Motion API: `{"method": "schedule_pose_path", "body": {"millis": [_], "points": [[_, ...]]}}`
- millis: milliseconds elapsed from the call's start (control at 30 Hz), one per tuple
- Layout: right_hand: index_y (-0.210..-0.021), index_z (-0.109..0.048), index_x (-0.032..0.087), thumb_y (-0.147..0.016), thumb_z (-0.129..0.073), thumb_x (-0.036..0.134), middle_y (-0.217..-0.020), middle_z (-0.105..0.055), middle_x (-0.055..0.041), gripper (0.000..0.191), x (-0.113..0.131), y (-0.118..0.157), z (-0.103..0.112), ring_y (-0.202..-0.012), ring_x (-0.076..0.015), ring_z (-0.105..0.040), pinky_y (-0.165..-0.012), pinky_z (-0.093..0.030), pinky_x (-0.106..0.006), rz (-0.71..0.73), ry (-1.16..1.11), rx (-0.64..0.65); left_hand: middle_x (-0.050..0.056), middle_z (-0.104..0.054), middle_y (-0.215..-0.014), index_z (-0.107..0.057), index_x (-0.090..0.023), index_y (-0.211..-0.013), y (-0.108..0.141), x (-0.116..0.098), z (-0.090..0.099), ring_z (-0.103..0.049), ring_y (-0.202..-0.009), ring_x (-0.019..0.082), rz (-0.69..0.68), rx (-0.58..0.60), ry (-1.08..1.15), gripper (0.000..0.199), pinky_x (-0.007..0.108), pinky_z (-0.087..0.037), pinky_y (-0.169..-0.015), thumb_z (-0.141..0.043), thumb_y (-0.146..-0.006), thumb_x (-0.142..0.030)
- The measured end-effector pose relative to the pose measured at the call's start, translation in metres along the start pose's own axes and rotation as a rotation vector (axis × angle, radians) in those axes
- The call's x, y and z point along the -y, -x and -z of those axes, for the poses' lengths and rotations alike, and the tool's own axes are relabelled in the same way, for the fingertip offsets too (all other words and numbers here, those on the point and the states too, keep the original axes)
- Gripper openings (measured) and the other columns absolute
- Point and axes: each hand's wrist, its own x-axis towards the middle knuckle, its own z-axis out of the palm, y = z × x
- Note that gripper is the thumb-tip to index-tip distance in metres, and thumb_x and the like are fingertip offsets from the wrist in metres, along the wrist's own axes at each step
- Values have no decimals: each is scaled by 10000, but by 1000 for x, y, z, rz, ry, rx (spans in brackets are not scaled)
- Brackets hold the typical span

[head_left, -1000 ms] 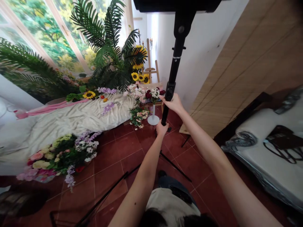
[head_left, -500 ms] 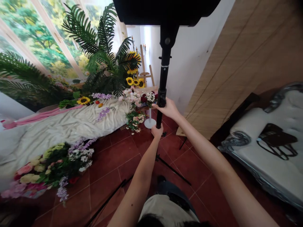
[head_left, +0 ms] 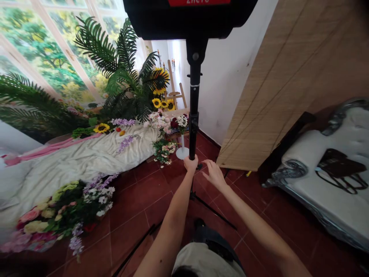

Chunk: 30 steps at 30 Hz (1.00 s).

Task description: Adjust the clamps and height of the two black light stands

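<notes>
A black light stand (head_left: 193,104) rises upright in front of me on spread tripod legs (head_left: 215,211). On top sits a large black studio light (head_left: 190,23) with a red label, cut off by the upper edge. My left hand (head_left: 190,164) is wrapped round the lower part of the pole. Just right of it, my right hand (head_left: 213,174) is off the pole, its fingers apart and close to a small dark knob (head_left: 199,166) on the stand. Higher up the pole is a black clamp collar (head_left: 193,120) that neither hand touches.
At left lies a cream cloth (head_left: 86,150) with flowers (head_left: 66,211) beside it. Behind stand a palm (head_left: 123,69), a wooden easel (head_left: 174,92) and a white flower stand (head_left: 182,152). To the right are a wooden panel (head_left: 259,96) and a white sofa (head_left: 305,148) bearing a dark bag (head_left: 340,167).
My right hand has let go of the upper collar and moved down beside my left hand. My left hand keeps its hold. The light appears lower in view, showing its red label.
</notes>
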Motion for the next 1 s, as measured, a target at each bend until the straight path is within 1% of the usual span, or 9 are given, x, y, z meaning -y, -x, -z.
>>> {"method": "schedule_pose_path", "body": {"millis": [133, 267, 400, 533, 633, 767, 867, 933, 1000], "points": [[-1007, -576, 208, -849, -490, 406, -1077, -580, -131, 268, 3, -4, -8, -1032, -282, -528, -894, -399, -412, -91, 8, -62, 72, -616, -565, -629, -178, -586, 1, 1, 0, -649, -659, 222, -12, 6, 22, 274, 298, -485, -655, -595, -687, -431], [-785, -584, 218, -839, -447, 549, -856, -628, -76, 362, -1, -10, -20, -843, -236, -575, -778, -426, -337, -278, -155, -87, 65, -621, -561, -624, -173, -574, 2, 0, 1, -645, -644, 209, -11, 20, 62, 256, 292, -486, -658, -601, -674, -408], [-600, -516, 212, -811, -400, 639, -598, -581, -22, 491, -4, -13, -40, -587, -180, -536, -593, -415, -274, -514, -527, -1, 61, -620, -552, -620, -176, -574, 3, -1, 3, -646, -633, 208, 9, 25, 71, 242, 295, -490, -654, -603, -675, -395], [-597, -517, 195, -816, -396, 615, -577, -592, -43, 489, 2, -16, -55, -465, -137, -494, -475, -391, -241, -791, -998, 73, 55, -612, -539, -629, -182, -600, 5, -4, 6, -663, -702, 220, 8, 42, 102, 196, 288, -490, -664, -615, -676, -363], [-592, -485, 195, -859, -348, 546, -530, -558, -25, 462, 8, -18, -55, -404, -101, -442, -433, -360, -209, -944, -1273, 174, 55, -604, -532, -632, -179, -614, 8, -7, 7, -667, -741, 230, 16, 47, 118, 179, 286, -487, -662, -616, -676, -347], [-555, -348, 218, -885, -301, 333, -438, -419, 36, 353, 9, -21, -43, -365, -98, -355, -449, -352, -213, -963, -1573, 301, 51, -601, -536, -628, -163, -621, 9, -7, 6, -659, -723, 218, 19, 41, 126, 188, 278, -481, -639, -616, -676, -342], [-558, -306, 218, -856, -316, 202, -423, -369, 51, 298, 7, -20, -36, -369, -103, -339, -491, -365, -223, -904, -1719, 312, 43, -600, -540, -618, -158, -603, 7, -5, 4, -646, -668, 196, -1, 55, 133, 213, 269, -478, -613, -606, -689, -353], [-583, -338, 217, -868, -314, 208, -446, -415, 45, 286, 4, -18, -34, -381, -102, -361, -502, -366, -222, -898, -1726, 330, 42, -604, -551, -604, -160, -576, 4, -2, 3, -631, -620, 178, -35, 75, 132, 240, 264, -478, -598, -599, -698, -367], [-641, -402, 215, -903, -299, 308, -524, -519, 18, 295, 2, -14, -33, -409, -103, -410, -503, -372, -221, -920, -1628, 370, 41, -604, -551, -588, -160, -551, 2, 1, 3, -612, -574, 159, -77, 101, 134, 276, 256, -477, -584, -598, -705, -389]]}}
